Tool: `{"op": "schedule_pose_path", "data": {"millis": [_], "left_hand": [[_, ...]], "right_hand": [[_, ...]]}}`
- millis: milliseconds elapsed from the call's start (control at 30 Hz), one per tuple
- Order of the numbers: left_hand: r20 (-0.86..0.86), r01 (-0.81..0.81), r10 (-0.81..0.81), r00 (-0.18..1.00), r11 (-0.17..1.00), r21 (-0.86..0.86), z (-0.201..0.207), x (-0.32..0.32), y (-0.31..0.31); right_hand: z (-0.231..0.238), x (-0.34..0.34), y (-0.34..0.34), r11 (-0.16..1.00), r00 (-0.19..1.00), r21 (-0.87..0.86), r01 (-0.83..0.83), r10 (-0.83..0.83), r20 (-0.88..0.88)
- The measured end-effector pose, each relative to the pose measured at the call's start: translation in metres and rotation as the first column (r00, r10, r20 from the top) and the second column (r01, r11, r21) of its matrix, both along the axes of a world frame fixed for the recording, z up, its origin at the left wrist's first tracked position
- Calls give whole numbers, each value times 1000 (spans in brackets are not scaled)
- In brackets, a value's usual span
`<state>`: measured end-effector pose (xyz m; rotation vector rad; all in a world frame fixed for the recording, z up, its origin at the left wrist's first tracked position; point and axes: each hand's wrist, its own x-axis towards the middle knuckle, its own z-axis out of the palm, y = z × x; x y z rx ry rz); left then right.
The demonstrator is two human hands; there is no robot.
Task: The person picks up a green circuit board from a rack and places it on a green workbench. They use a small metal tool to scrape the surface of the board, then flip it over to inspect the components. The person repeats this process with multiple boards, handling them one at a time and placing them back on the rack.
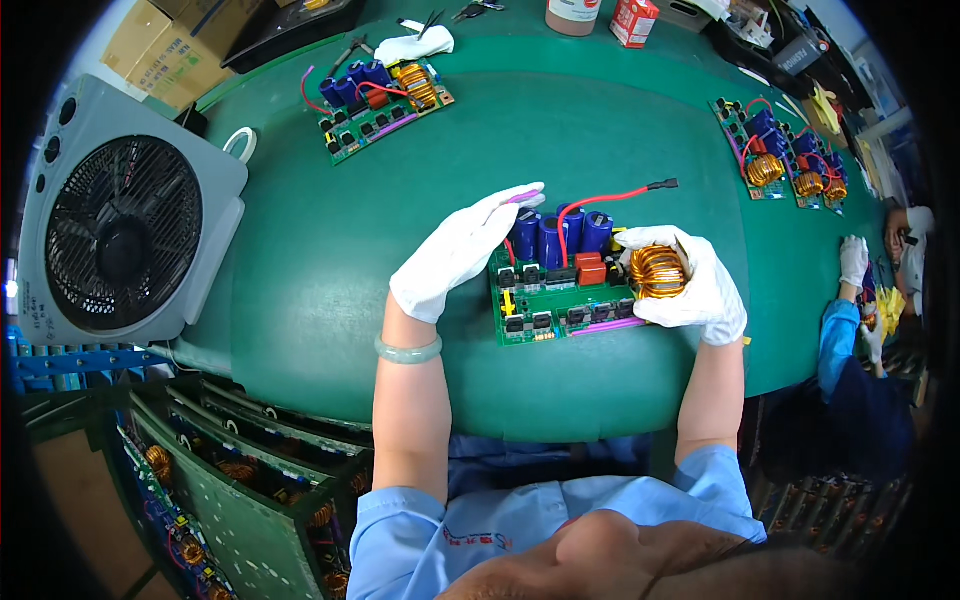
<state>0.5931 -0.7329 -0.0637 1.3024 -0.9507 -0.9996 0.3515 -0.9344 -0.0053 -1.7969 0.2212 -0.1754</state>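
A green circuit board [545, 303] lies on the bench in front of me, with blue capacitors [551, 243] along its far side. Both my hands wear white gloves. My left hand [455, 250] is against the board's left side, its straight fingers pressed together beside the capacitors; its thumb is hidden. A purple wire end [523, 197] shows at these fingers. My right hand [708, 290] is closed around the board's right end, its fingers and thumb about the copper coil [657, 272]. From the board rises a red wire [610, 197] with a black tip.
A similar board [375, 110] lies at the far left, several more [765, 150] at the far right. On the left stands a grey fan [115, 220]. A rack [250, 500] with boards is at lower left. To the right, another person's gloved hand [853, 262] is visible.
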Motion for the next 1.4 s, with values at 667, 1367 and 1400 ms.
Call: {"op": "schedule_pose_path", "data": {"millis": [667, 1367, 1400], "left_hand": [[-28, 38, -36, 999, 998, 54, 11, 1, 5], [13, 21, -22, 1000, 999, 48, 24, -8, 0], [11, 3, -4, 1000, 1000, 26, 22, -9, 0]], "right_hand": [[-2, -1, -1, 1000, 1000, -24, 1, 0, 10], [-6, -8, 1, 996, 997, -87, -22, 28, 66], [-7, -8, 2, 999, 998, -48, -16, 20, 68]]}}
